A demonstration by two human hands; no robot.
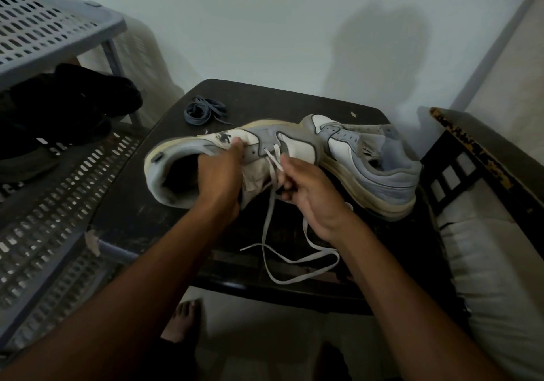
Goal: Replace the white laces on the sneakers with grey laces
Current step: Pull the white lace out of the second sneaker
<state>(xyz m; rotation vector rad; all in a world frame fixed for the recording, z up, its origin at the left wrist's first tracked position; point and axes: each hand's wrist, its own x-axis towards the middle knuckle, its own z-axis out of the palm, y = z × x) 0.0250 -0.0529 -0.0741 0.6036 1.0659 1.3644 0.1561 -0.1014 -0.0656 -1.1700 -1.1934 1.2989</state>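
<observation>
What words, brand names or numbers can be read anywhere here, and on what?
None can be read.
Small dark tab on the heel of the grey and white sneaker gripped by the left hand: too small and blurred to read.
Dark blotch on that sneaker's side: a stain or print, not legible.
Second grey and white sneaker on the dark table: no lettering shows.

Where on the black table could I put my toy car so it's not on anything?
Bare table lies behind the shoes, right of the grey laces. More bare top sits at the near left corner, under the left arm. The middle is crowded: two sneakers, both hands, and the white lace trailing over the near edge.
</observation>
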